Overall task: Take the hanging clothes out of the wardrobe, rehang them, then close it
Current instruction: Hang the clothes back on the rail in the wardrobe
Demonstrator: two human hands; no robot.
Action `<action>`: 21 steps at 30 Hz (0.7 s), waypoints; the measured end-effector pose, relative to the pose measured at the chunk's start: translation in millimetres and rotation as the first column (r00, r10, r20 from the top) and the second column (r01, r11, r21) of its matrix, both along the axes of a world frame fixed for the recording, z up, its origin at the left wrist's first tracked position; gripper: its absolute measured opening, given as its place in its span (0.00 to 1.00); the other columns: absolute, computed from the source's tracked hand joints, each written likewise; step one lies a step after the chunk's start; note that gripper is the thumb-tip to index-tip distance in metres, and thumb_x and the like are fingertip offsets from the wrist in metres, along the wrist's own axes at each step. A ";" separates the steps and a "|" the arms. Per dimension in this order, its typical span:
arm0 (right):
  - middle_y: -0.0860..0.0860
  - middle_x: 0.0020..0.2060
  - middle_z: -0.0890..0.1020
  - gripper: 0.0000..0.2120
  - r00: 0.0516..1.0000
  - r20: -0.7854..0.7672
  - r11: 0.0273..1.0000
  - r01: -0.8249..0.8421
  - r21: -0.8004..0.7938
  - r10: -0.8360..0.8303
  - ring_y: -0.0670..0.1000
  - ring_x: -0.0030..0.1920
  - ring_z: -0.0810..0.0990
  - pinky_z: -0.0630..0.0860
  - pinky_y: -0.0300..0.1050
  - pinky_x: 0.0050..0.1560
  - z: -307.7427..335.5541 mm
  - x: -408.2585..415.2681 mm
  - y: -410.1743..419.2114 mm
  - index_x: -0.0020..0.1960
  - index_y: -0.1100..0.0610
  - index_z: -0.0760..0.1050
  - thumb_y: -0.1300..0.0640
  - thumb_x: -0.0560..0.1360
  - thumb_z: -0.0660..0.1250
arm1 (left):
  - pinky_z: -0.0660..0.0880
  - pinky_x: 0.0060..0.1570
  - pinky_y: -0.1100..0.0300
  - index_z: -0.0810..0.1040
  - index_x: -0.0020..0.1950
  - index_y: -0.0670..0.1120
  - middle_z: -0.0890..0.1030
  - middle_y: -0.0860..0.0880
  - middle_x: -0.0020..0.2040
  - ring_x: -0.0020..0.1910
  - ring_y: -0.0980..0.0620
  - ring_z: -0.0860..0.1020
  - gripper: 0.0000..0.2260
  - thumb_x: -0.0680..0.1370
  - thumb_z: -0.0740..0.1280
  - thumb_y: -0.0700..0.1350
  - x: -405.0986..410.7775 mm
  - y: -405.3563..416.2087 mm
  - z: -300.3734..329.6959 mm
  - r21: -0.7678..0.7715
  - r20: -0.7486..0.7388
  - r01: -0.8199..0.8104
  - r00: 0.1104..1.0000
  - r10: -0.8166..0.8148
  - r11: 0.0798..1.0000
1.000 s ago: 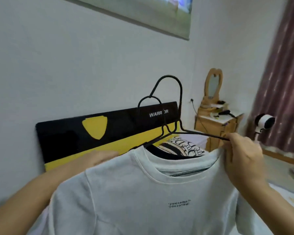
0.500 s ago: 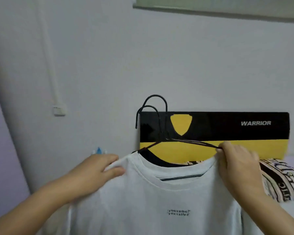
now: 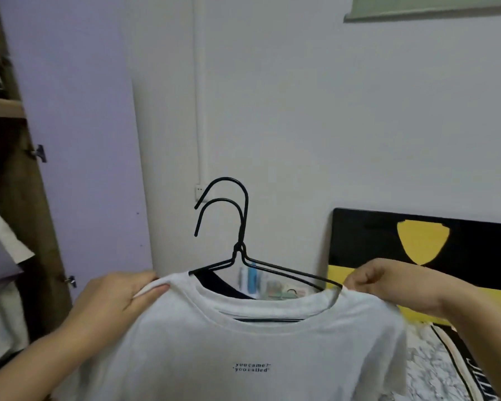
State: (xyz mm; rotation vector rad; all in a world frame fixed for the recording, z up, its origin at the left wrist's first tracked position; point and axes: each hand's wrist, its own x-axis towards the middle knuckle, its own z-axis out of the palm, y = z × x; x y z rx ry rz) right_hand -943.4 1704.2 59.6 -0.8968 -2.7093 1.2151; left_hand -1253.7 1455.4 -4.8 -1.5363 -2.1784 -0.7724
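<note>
Holding a white T-shirt (image 3: 252, 351) up at chest height, between bed and wardrobe (image 3: 21, 215): left hand (image 3: 113, 299) pinches the left shoulder seam, right hand (image 3: 394, 285) has fingers curled round the right shoulder and hanger arm. Two black wire hangers (image 3: 243, 256) ride together, hooks free; a dark garment shows behind the collar. Judged light and limp, cloth apt to slide off thin wire; best held at the shoulders or hanger neck. Against the earlier frames, the view has swung left: the open wardrobe and its lilac door (image 3: 78, 140) now show, the yellow-black headboard (image 3: 422, 250) sits far right, grips unchanged.
</note>
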 end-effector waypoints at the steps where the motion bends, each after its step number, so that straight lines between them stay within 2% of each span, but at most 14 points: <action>1: 0.50 0.38 0.84 0.11 0.993 0.054 0.994 -0.100 -0.051 0.103 0.45 0.40 0.81 0.77 0.43 0.47 0.3 -16.3 0.2 0.38 0.55 0.84 0.62 0.76 0.66 | 0.64 0.27 0.64 0.70 0.40 0.59 0.75 0.59 0.26 0.26 0.60 0.72 0.17 0.68 0.49 0.68 -13.7 -5.6 -0.8 -0.001 -0.017 -0.019 1.000 0.019 1.000; 3: 0.53 0.42 0.85 0.09 0.971 0.130 0.980 -0.195 -0.041 0.199 0.47 0.43 0.82 0.79 0.46 0.51 -4.7 -49.8 -0.5 0.42 0.56 0.84 0.66 0.74 0.68 | 0.63 0.25 0.66 0.71 0.36 0.55 0.73 0.58 0.24 0.25 0.58 0.72 0.18 0.70 0.51 0.66 -41.1 -16.7 -4.2 -0.001 -0.031 -0.048 0.998 0.048 0.999; 4: 0.55 0.42 0.85 0.09 0.970 0.119 0.978 -0.208 -0.027 0.210 0.48 0.42 0.81 0.80 0.48 0.51 -8.6 -67.5 -0.3 0.42 0.57 0.84 0.66 0.74 0.67 | 0.63 0.25 0.66 0.70 0.35 0.52 0.72 0.57 0.24 0.26 0.57 0.73 0.20 0.71 0.51 0.66 -54.5 -21.6 -6.9 0.007 -0.038 -0.066 0.997 0.067 0.998; 5: 0.55 0.39 0.85 0.10 0.976 0.068 0.979 -0.204 -0.028 0.205 0.47 0.40 0.81 0.80 0.46 0.47 -12.8 -84.6 0.5 0.39 0.58 0.84 0.67 0.73 0.67 | 0.64 0.25 0.65 0.70 0.36 0.51 0.73 0.56 0.24 0.26 0.56 0.73 0.20 0.71 0.52 0.66 -66.8 -26.6 -8.5 0.019 -0.039 -0.081 0.996 0.082 0.997; 7: 0.50 0.30 0.81 0.12 0.978 -0.085 0.977 -0.199 -0.079 0.193 0.43 0.32 0.76 0.75 0.38 0.37 -15.3 -117.8 -2.9 0.33 0.57 0.81 0.66 0.73 0.67 | 0.67 0.27 0.61 0.69 0.39 0.53 0.74 0.54 0.24 0.25 0.57 0.73 0.18 0.70 0.51 0.66 -86.8 -37.5 -9.6 0.023 -0.021 -0.101 0.995 0.102 0.995; 9: 0.46 0.27 0.78 0.11 0.960 -0.207 0.969 -0.217 -0.114 0.191 0.40 0.28 0.73 0.70 0.32 0.33 -14.5 -149.7 -6.8 0.32 0.57 0.79 0.65 0.73 0.68 | 0.70 0.29 0.57 0.69 0.40 0.55 0.74 0.53 0.24 0.26 0.56 0.74 0.17 0.70 0.51 0.66 -103.4 -47.8 -8.0 0.015 0.001 -0.115 0.993 0.115 0.993; 11: 0.45 0.26 0.78 0.14 0.939 -0.270 0.964 -0.247 -0.097 0.213 0.39 0.28 0.73 0.70 0.30 0.33 -13.3 -181.6 -8.7 0.32 0.56 0.79 0.68 0.74 0.68 | 0.70 0.28 0.56 0.68 0.37 0.57 0.72 0.54 0.23 0.25 0.56 0.74 0.14 0.71 0.52 0.65 -116.6 -57.9 -5.3 -0.015 0.008 -0.140 0.990 0.140 0.990; 14: 0.46 0.26 0.79 0.13 0.915 -0.307 0.950 -0.301 -0.085 0.263 0.40 0.28 0.74 0.69 0.30 0.33 -10.3 -224.5 -15.1 0.31 0.55 0.81 0.65 0.72 0.69 | 0.71 0.29 0.56 0.68 0.35 0.63 0.73 0.57 0.25 0.26 0.57 0.73 0.11 0.70 0.52 0.65 -133.1 -72.2 -5.7 -0.026 0.034 -0.203 0.978 0.204 0.979; 18: 0.48 0.26 0.79 0.10 0.886 -0.357 0.912 -0.373 -0.173 0.295 0.41 0.25 0.74 0.69 0.29 0.29 -6.3 -271.6 -16.9 0.34 0.57 0.82 0.65 0.72 0.68 | 0.75 0.37 0.52 0.77 0.35 0.53 0.79 0.54 0.31 0.33 0.55 0.77 0.24 0.67 0.51 0.69 -149.9 -86.5 -8.4 0.008 0.171 -0.317 0.935 0.311 0.948; 19: 0.50 0.27 0.81 0.10 0.878 -0.371 0.890 -0.400 -0.217 0.303 0.42 0.26 0.75 0.70 0.31 0.29 -5.1 -283.2 -16.1 0.35 0.58 0.82 0.66 0.73 0.68 | 0.74 0.36 0.54 0.77 0.34 0.53 0.79 0.53 0.30 0.33 0.55 0.77 0.24 0.67 0.51 0.69 -151.7 -87.6 -8.0 0.003 0.184 -0.339 0.925 0.332 0.941; 21: 0.55 0.31 0.83 0.10 0.862 -0.387 0.845 -0.451 -0.289 0.328 0.47 0.29 0.79 0.74 0.36 0.31 -2.7 -307.2 -15.0 0.36 0.59 0.83 0.66 0.73 0.67 | 0.71 0.32 0.59 0.72 0.31 0.56 0.76 0.56 0.27 0.30 0.59 0.75 0.19 0.69 0.54 0.69 -153.1 -87.0 -6.4 -0.011 0.162 -0.388 0.909 0.385 0.921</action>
